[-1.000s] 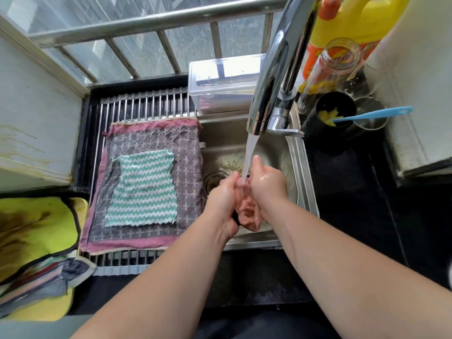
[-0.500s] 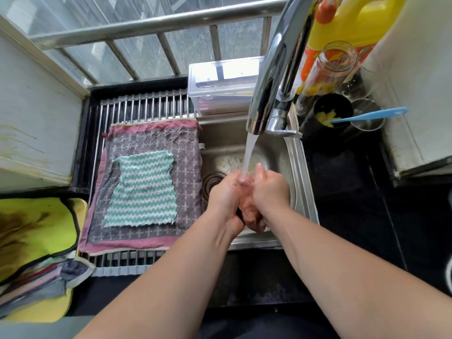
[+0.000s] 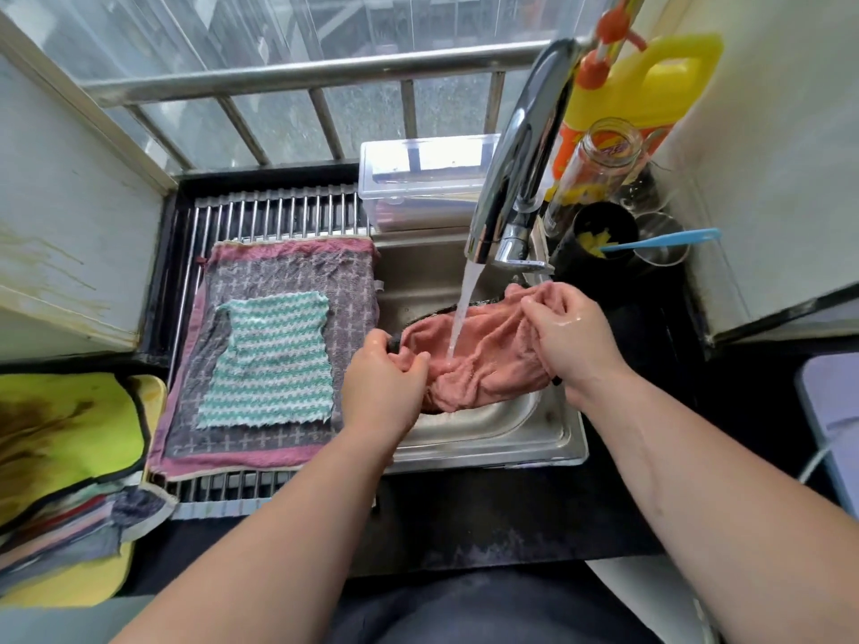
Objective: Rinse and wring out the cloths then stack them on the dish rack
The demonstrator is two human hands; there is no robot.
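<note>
Under the tap [image 3: 516, 178], left hand [image 3: 381, 388] and right hand [image 3: 571, 337] pinch the pink cloth [image 3: 492, 360] — fingertips partly buried (in its folds).

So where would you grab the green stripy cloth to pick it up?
The green stripy cloth lies flat on the purple cloth on the rack, so nothing sticks up. Pinch its near right corner from above; that corner is closest to the left hand, which holds the pink cloth.
</note>
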